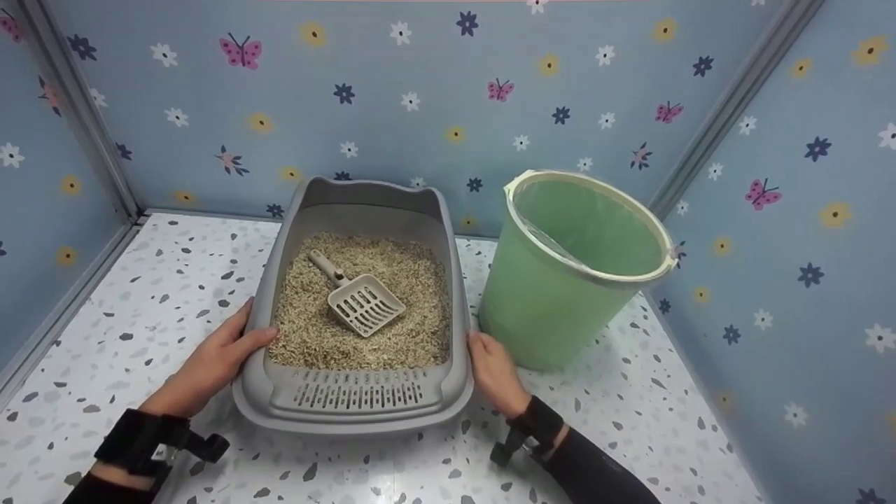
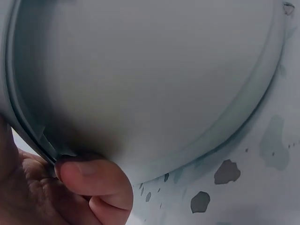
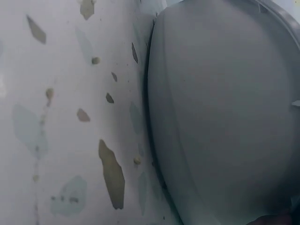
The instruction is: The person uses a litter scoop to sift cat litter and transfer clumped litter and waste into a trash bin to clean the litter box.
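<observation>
A grey litter box (image 1: 353,418) stands on the speckled surface, holding a bed of tan pellet litter (image 1: 413,343). On the litter lies a beige slotted scoop (image 1: 348,288), its handle toward the back left. My left hand (image 1: 220,357) grips the box's left rim, thumb over the top; the left wrist view shows a curled finger (image 2: 98,176) under the rim beside the smooth outer wall (image 2: 154,84). At the right rim my right hand (image 1: 497,374) holds the box, its fingers mostly hidden; the right wrist view is filled by the box's side (image 3: 220,103).
A green waste bin (image 1: 539,308) with a cream rim and clear liner stands close to the box's right side, just beyond my right hand. Blue flowered panels (image 1: 392,126) enclose the speckled tabletop (image 1: 161,280) at the back and sides.
</observation>
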Action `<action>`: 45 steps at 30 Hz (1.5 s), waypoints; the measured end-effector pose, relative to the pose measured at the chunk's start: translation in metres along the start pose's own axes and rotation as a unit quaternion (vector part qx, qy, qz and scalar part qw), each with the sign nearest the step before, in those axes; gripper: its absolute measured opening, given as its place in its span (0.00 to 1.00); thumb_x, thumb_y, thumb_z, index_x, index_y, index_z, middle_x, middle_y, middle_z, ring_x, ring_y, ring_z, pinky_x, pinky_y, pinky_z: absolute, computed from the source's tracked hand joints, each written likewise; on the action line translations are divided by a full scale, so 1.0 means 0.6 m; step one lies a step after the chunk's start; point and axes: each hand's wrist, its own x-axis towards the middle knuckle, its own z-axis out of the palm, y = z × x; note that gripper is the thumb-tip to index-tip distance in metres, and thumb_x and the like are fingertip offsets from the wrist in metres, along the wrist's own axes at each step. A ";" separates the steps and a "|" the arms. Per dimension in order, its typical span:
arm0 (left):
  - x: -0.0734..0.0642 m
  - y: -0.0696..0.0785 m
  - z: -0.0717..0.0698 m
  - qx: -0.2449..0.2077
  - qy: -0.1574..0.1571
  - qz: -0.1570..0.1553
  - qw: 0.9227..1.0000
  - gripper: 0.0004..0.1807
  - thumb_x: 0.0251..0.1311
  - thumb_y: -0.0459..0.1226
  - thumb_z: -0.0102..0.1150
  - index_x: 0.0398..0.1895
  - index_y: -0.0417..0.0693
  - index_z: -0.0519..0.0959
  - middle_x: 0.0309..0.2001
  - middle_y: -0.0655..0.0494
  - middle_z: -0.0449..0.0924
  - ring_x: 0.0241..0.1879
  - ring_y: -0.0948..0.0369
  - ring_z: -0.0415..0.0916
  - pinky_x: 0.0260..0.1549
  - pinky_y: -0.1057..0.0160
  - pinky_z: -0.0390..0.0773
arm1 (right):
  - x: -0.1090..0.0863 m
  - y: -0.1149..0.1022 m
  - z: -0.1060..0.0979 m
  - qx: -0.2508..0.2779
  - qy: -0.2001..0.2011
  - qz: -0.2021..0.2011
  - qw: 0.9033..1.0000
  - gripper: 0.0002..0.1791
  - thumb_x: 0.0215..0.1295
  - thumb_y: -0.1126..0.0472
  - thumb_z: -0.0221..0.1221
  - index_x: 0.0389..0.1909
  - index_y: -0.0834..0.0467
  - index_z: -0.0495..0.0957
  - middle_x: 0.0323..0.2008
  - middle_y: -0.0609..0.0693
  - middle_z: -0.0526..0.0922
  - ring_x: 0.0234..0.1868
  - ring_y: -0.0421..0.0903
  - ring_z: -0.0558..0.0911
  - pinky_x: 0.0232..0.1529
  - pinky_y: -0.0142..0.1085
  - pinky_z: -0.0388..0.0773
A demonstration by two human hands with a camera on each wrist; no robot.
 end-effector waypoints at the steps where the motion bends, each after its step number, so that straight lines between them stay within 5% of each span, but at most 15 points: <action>1: 0.000 0.000 0.001 -0.001 -0.001 0.000 1.000 0.49 0.87 0.51 0.55 0.93 0.57 0.34 0.90 0.39 0.37 0.86 0.35 0.49 0.82 0.29 0.44 | 0.000 0.004 0.001 0.001 0.001 0.002 1.000 0.25 0.92 0.46 0.48 0.46 0.59 0.87 0.36 0.51 0.86 0.41 0.47 0.84 0.47 0.43 0.83; 6: -0.002 -0.001 0.002 0.002 0.002 -0.002 1.000 0.49 0.87 0.50 0.56 0.93 0.56 0.35 0.90 0.39 0.37 0.86 0.34 0.47 0.81 0.28 0.44 | -0.005 0.002 0.002 0.014 0.012 -0.010 1.000 0.26 0.92 0.46 0.49 0.47 0.60 0.88 0.39 0.53 0.88 0.42 0.48 0.86 0.48 0.44 0.84; 12: -0.002 -0.002 0.000 -0.002 0.000 0.007 1.000 0.48 0.87 0.50 0.56 0.93 0.56 0.36 0.91 0.40 0.38 0.86 0.35 0.47 0.82 0.30 0.44 | -0.014 -0.029 -0.002 0.014 0.004 0.027 1.000 0.23 0.92 0.52 0.48 0.46 0.61 0.87 0.36 0.51 0.85 0.41 0.48 0.84 0.49 0.45 0.84; 18: 0.005 -0.007 -0.002 -0.001 0.001 0.007 1.000 0.47 0.88 0.47 0.55 0.93 0.55 0.36 0.91 0.40 0.35 0.87 0.36 0.42 0.83 0.32 0.43 | -0.006 0.032 0.010 0.023 0.013 0.010 1.000 0.23 0.91 0.46 0.50 0.44 0.56 0.87 0.37 0.51 0.86 0.42 0.48 0.85 0.48 0.42 0.83; 22: 0.005 -0.009 -0.004 0.015 0.009 0.000 1.000 0.47 0.88 0.48 0.54 0.93 0.55 0.36 0.90 0.38 0.37 0.86 0.36 0.49 0.82 0.33 0.47 | 0.003 0.074 0.026 0.028 0.018 0.022 0.999 0.25 0.90 0.39 0.51 0.45 0.50 0.89 0.41 0.46 0.89 0.45 0.43 0.86 0.52 0.39 0.83; 28: 0.004 -0.010 -0.006 0.027 0.013 0.000 1.000 0.46 0.88 0.50 0.54 0.93 0.57 0.37 0.90 0.36 0.42 0.80 0.36 0.62 0.81 0.32 0.52 | -0.020 0.022 0.016 0.009 0.028 -0.031 0.999 0.28 0.91 0.42 0.49 0.46 0.59 0.88 0.41 0.53 0.90 0.44 0.49 0.87 0.50 0.44 0.85; 36: 0.009 -0.011 -0.005 0.030 0.012 0.007 0.999 0.47 0.87 0.51 0.55 0.93 0.54 0.37 0.90 0.38 0.36 0.87 0.34 0.43 0.82 0.29 0.44 | -0.025 0.003 0.007 0.013 0.024 -0.043 0.999 0.30 0.92 0.43 0.46 0.49 0.62 0.88 0.41 0.57 0.90 0.45 0.52 0.88 0.49 0.47 0.85; 43: 0.005 -0.007 -0.010 0.064 0.002 0.011 0.998 0.48 0.88 0.52 0.53 0.93 0.52 0.35 0.90 0.36 0.34 0.87 0.32 0.37 0.81 0.26 0.42 | -0.041 -0.035 -0.018 0.109 -0.042 0.020 0.993 0.27 0.91 0.44 0.50 0.38 0.61 0.82 0.25 0.47 0.76 0.27 0.44 0.76 0.30 0.36 0.74; 45: 0.001 -0.004 -0.016 0.081 -0.009 0.009 0.997 0.48 0.88 0.52 0.51 0.93 0.50 0.33 0.90 0.33 0.34 0.87 0.31 0.37 0.80 0.26 0.42 | -0.046 -0.035 -0.031 0.098 -0.057 0.048 0.992 0.26 0.91 0.43 0.51 0.35 0.58 0.78 0.23 0.46 0.73 0.24 0.42 0.72 0.27 0.34 0.69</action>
